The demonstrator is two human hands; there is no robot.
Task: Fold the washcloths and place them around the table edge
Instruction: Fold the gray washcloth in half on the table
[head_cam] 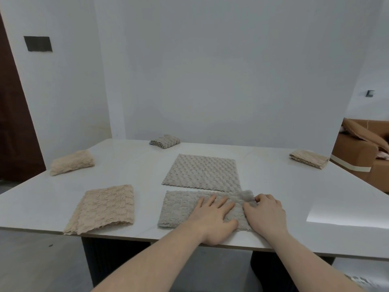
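Note:
A grey washcloth (181,207), folded once into a strip, lies at the near edge of the white table (273,186). My left hand (214,218) presses flat on its middle with straight fingers. My right hand (265,213) pinches the cloth's right end, which is bunched and lifted a little. Behind it a second grey washcloth (202,171) lies spread flat. A beige washcloth (104,208) lies flat at the near left. Folded cloths sit along the edges: a beige one (71,162) at the left, a grey one (164,141) at the far side, a beige one (308,158) at the right.
The table stands against a white wall. An open cardboard box (362,148) sits on the floor past the table's right side. A dark door (14,127) is at the left. Dark table legs (109,260) show below the near edge.

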